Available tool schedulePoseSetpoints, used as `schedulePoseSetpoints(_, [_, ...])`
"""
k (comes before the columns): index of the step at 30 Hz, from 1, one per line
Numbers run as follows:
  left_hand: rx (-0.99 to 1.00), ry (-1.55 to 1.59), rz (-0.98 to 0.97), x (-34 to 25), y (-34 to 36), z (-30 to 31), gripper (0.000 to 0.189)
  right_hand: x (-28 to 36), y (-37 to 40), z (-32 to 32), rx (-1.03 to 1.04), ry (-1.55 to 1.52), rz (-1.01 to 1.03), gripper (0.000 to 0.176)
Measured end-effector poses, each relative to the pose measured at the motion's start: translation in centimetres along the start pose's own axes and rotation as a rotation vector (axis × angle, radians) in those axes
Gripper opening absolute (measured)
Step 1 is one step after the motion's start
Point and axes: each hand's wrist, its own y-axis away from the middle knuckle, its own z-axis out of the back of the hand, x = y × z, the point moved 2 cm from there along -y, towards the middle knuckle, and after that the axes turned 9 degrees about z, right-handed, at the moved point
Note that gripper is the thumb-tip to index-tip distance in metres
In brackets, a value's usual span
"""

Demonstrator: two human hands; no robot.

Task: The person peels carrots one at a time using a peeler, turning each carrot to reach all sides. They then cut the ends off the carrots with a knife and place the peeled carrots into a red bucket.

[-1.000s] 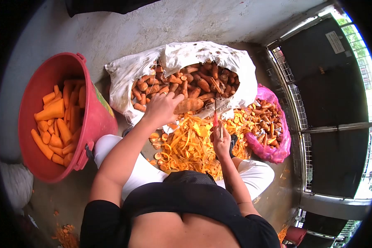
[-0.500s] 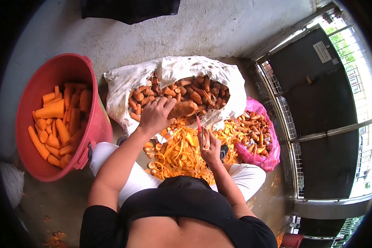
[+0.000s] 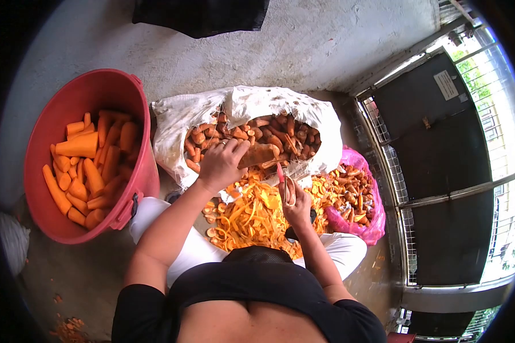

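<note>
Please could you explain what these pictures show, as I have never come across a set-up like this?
Certainly. There is no machine: a seated person works with two bare hands, seen from a camera worn on the head, looking forward and down. The left hand holds a thick, brownish-orange carrot. The right hand holds a slim pinkish-red tool, too small to identify surely. On the grey floor lies a heap of thin orange peelings. Beyond it, an open white woven sack holds reddish-brown carrots. To the person's left, a round red plastic bucket holds bright orange carrots; to the right, a pink plastic bag holds small brownish-orange pieces.
</note>
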Motion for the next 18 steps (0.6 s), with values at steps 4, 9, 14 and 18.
schedulePoseSetpoints(4, [-0.051,0.061,-0.008,0.1,0.3,-0.3,0.06,-0.5,-0.1,0.1,0.008,-0.059,0.012,0.022])
schedulePoseSetpoints(9, [-0.065,0.177,-0.018,0.1,0.5,-1.0,0.055,-1.2,-0.3,0.9,0.072,0.053,-0.001,0.029])
schedulePoseSetpoints(14, [0.078,0.283,0.053,-0.4,0.8,-2.3,0.054,-3.0,0.2,1.2,0.108,0.137,0.046,0.023])
schedulePoseSetpoints(18, [0.163,0.314,0.086,-1.2,1.3,-2.9,0.051,-4.8,0.8,1.2,0.135,0.137,0.036,0.024])
